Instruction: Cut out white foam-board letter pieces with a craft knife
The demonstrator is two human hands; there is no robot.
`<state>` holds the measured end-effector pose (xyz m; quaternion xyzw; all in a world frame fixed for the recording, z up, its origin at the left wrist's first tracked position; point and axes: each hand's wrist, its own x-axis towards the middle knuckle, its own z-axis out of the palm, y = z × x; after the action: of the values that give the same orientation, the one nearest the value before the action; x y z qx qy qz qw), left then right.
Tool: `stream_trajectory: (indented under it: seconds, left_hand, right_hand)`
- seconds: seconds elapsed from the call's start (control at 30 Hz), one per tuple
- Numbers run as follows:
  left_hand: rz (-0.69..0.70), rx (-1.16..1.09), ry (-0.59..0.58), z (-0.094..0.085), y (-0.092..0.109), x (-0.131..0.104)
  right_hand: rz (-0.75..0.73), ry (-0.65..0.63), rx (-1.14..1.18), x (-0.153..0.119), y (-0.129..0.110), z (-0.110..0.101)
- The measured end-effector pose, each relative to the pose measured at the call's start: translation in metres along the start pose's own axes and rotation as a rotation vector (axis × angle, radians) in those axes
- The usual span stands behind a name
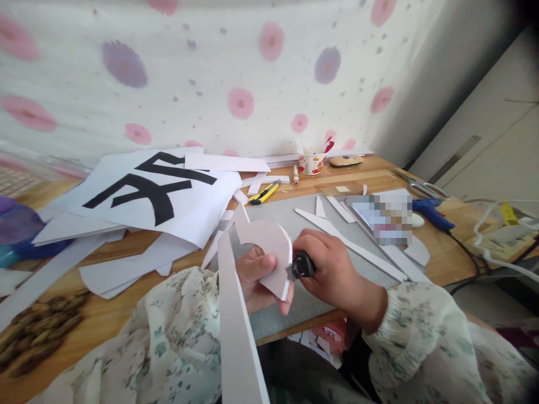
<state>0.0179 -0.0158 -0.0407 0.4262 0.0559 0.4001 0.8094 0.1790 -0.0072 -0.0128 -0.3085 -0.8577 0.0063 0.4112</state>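
Observation:
My left hand [252, 276] is closed around a white foam board cutout [274, 238], its thumb lying on the face. The cutout has a rounded right side and a long straight strip that runs down toward me. In my right hand [337, 275] is a black-handled utility knife [304, 264], gripped near its front. Its short blade meets the curved edge of the cutout at the lower right. Both hands are raised above the near part of a grey cutting mat [282, 224]. Most of the knife's handle is hidden inside my right fist.
White strips [349, 244] lie on the mat beside a blurred-out rectangle [381, 219]. A blue glue gun [433, 213] and scissors [421, 185] are at right. Behind are a yellow utility knife [265, 192] and paper cup [311, 164]. Printed paper [202, 210] and brown pods [42, 331] lie left.

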Motion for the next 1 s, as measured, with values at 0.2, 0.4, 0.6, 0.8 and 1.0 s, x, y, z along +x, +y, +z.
stream_trajectory:
  seconds: [0.2, 0.4, 0.6, 0.8, 1.0]
  left_hand:
    - [0.003, 0.05, 0.046, 0.006, 0.004, -0.001]
    - [-0.086, 0.087, 0.065, 0.01, 0.009, -0.004]
    - [-0.024, -0.02, -0.045, 0.001, 0.0, -0.001]
    - [-0.113, 0.097, 0.027, 0.005, 0.005, -0.001]
    - [-0.071, 0.219, 0.212, -0.001, 0.006, 0.001]
  right_hand:
    - [-0.02, -0.007, -0.009, 0.0, 0.0, 0.0]
    - [-0.012, -0.004, 0.017, 0.0, 0.0, 0.001]
    - [0.05, 0.054, 0.046, 0.001, 0.004, 0.006]
    - [0.335, 0.098, 0.027, -0.004, 0.02, 0.008]
    - [0.271, -0.018, 0.223, -0.009, 0.017, -0.002]
